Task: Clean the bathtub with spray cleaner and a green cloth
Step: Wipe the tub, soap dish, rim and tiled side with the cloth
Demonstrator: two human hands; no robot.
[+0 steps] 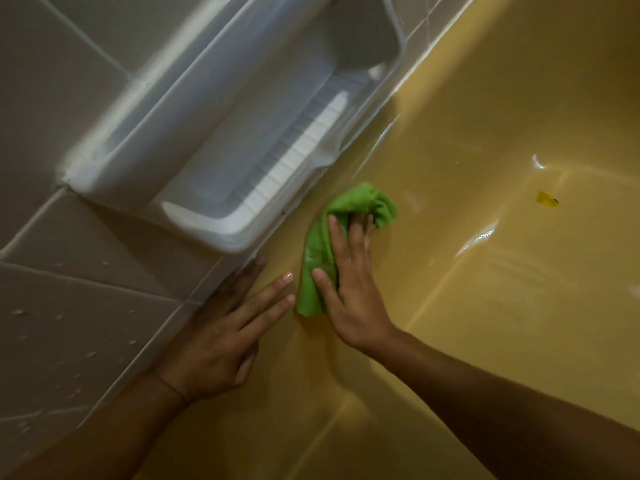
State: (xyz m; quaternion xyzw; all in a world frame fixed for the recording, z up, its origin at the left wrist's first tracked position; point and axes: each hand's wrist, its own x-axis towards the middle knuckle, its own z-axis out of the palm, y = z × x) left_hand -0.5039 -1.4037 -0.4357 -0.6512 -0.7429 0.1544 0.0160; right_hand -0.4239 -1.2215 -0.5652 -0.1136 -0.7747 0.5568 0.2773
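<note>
The yellow bathtub [485, 116] fills the right and lower part of the head view. A crumpled green cloth [367, 202] lies on its flat rim, just below the wall. My right hand [349, 289] presses down on the cloth with straight, spread fingers. My left hand [225, 327] rests flat on the rim to the left of the cloth, fingers straight, its edge against the tiled wall. No spray cleaner shows in this view.
A white built-in soap dish with a grab bar [235, 133] juts out of the grey tiled wall [69, 289] right above the cloth. Water droplets dot the lower tiles. A small yellow scrap [546, 198] lies on the tub floor.
</note>
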